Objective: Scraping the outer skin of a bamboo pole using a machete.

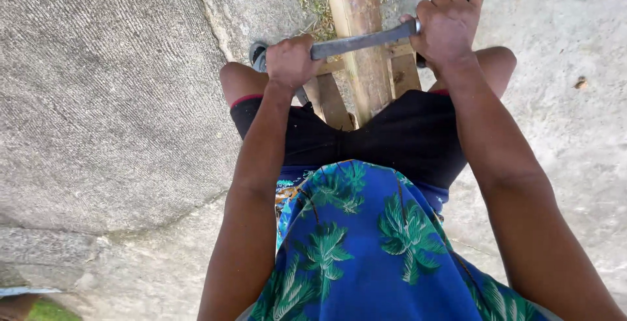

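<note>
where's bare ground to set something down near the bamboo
Bare concrete lies wide left of the left hand, and more lies right of the right hand. It is crowded in the middle: both hands grip a blade across the bamboo, between the knees.

Bright, even daylight, soft shadow pooled under the legs on the concrete floor, faint sheen on the metal blade, sharp at centre, edges bowed by wide-angle distortion, no motion blur.
</note>
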